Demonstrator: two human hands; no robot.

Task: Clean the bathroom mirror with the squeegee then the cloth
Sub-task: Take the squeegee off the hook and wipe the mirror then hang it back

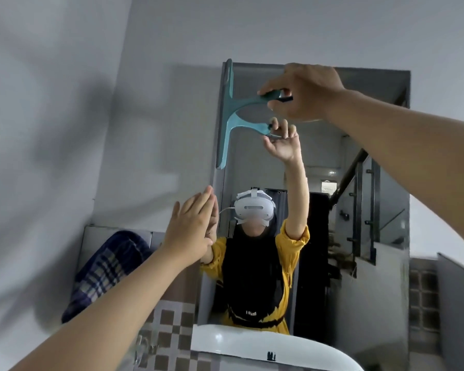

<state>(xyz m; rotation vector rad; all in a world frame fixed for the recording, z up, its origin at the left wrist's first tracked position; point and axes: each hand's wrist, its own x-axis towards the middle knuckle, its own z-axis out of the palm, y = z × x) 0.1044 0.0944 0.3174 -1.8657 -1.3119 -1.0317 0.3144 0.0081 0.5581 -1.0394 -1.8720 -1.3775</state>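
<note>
A tall bathroom mirror (373,210) hangs on the white wall above the sink. My right hand (306,89) grips the handle of a teal squeegee (227,113), whose blade stands upright against the mirror's top left edge. My left hand (192,223) is flat with fingers together, pressed on the mirror's left edge lower down. A blue-and-white checked cloth (105,269) hangs at the left of the mirror, below my left hand. The mirror reflects a person in a yellow top wearing a headset, and both arms.
A white sink (252,346) curves across the bottom below the mirror. Brown and white checked tiles (172,330) cover the wall beside the sink. A white rounded fixture (461,277) shows at the right edge. The mirror reflects a staircase with a glass railing.
</note>
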